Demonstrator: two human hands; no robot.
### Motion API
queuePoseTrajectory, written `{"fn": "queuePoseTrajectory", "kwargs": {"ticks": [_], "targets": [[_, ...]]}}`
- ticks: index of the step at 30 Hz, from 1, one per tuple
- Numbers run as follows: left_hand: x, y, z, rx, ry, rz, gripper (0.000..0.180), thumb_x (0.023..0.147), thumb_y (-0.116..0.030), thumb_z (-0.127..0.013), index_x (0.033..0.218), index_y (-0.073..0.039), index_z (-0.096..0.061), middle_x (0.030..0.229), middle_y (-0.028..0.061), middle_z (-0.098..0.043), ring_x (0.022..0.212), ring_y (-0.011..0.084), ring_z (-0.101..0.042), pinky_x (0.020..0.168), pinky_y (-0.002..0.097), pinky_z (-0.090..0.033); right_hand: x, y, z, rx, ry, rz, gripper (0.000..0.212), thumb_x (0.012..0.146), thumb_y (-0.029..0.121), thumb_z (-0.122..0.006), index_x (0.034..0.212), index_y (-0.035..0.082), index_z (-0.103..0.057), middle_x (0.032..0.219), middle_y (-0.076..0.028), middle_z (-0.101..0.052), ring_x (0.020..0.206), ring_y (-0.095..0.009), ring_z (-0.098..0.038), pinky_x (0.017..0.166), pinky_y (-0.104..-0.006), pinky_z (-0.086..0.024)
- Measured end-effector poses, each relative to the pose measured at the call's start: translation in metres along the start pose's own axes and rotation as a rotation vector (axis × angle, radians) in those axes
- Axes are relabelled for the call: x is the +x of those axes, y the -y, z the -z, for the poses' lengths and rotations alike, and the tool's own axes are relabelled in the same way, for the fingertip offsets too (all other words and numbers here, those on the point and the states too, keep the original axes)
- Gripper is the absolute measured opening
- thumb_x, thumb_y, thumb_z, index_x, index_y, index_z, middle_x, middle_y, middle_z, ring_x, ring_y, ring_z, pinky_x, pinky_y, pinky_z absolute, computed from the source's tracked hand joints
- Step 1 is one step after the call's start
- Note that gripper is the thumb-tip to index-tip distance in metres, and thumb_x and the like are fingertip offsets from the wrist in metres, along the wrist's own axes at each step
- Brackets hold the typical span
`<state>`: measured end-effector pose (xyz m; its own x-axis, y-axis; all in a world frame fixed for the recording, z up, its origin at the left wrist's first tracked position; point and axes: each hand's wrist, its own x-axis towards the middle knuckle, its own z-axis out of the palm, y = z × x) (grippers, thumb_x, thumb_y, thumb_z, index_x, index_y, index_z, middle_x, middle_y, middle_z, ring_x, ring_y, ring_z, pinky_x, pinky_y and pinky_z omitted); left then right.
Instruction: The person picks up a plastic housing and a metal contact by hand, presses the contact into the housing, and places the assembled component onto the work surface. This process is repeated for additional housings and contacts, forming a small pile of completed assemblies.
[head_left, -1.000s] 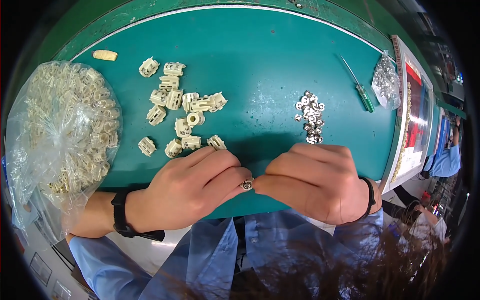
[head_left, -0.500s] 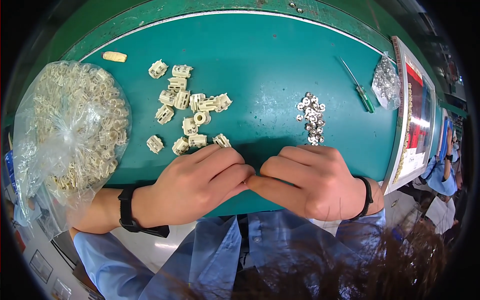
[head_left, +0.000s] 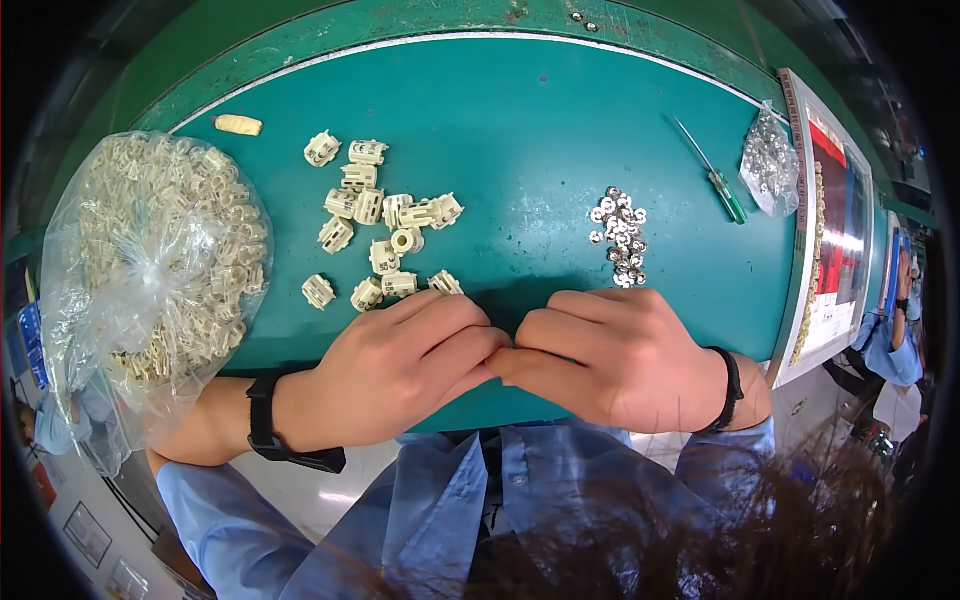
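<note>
At the near edge of the green mat, my left hand and my right hand meet fingertip to fingertip. Both are closed, fingers curled in, and whatever they pinch is hidden behind the fingers. Just beyond my left hand lie several loose cream plastic housings, short and ribbed with a round bore, some on their sides. A small heap of shiny metal pieces, round and washer-like, sits on the mat beyond my right hand.
A clear plastic bag full of cream housings rests at the left, against my left forearm. At the right are a green-handled screwdriver, a small bag of metal parts and a framed board. A yellowish stub lies far left.
The whole view has shifted slightly, so the bag and housings sit a little farther right and lower. My hands stay pressed together in nearly the same pose.
</note>
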<state>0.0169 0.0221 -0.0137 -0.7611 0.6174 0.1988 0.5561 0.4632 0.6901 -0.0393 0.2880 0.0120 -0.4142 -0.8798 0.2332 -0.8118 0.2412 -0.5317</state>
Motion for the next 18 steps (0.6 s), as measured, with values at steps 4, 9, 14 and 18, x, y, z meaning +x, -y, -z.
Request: {"fn": "queuePoseTrajectory", "kwargs": {"ticks": [4, 9, 14, 18], "targets": [[0.0, 0.0, 0.0, 0.003, -0.004, -0.005, 0.035, 0.084, -0.008, -0.095, 0.115, -0.001, -0.08, 0.111, 0.0107, -0.074, 0.092, 0.0324, -0.074, 0.078, 0.0415, -0.064, 0.0, -0.001, 0.0, -0.024, 0.0, 0.029, 0.026, 0.082, 0.011, -0.087, 0.108, 0.009, -0.085, 0.096, 0.001, -0.069, 0.075, -0.016, -0.067, 0.055, -0.0323, -0.054], [-0.001, 0.0, 0.002, -0.008, 0.012, -0.004, 0.034, 0.084, -0.007, -0.095, 0.115, -0.001, -0.08, 0.112, 0.0104, -0.074, 0.094, 0.0322, -0.074, 0.079, 0.0411, -0.064, -0.001, -0.005, 0.005, -0.043, 0.023, 0.072, 0.028, 0.082, 0.01, -0.087, 0.11, 0.008, -0.084, 0.099, -0.001, -0.071, 0.078, -0.016, -0.069, 0.054, -0.0332, -0.054], [0.0, -0.003, -0.002, -0.009, -0.061, -0.001, 0.035, 0.082, -0.005, -0.096, 0.114, -0.003, -0.081, 0.11, 0.0095, -0.075, 0.091, 0.0309, -0.076, 0.077, 0.0402, -0.065, -0.002, -0.012, 0.01, 0.059, 0.055, 0.003, 0.03, 0.085, 0.011, -0.088, 0.114, 0.008, -0.083, 0.103, -0.002, -0.073, 0.08, -0.02, -0.072, 0.056, -0.0363, -0.057], [-0.001, -0.005, -0.002, 0.085, -0.095, -0.003, 0.037, 0.081, -0.004, -0.097, 0.115, -0.004, -0.083, 0.108, 0.0089, -0.075, 0.088, 0.03, -0.076, 0.075, 0.0397, -0.064, -0.005, -0.019, 0.016, 0.072, 0.037, -0.074, 0.027, 0.086, 0.013, -0.089, 0.112, 0.009, -0.081, 0.104, -0.003, -0.073, 0.082, -0.022, -0.073, 0.059, -0.0387, -0.059]]}}
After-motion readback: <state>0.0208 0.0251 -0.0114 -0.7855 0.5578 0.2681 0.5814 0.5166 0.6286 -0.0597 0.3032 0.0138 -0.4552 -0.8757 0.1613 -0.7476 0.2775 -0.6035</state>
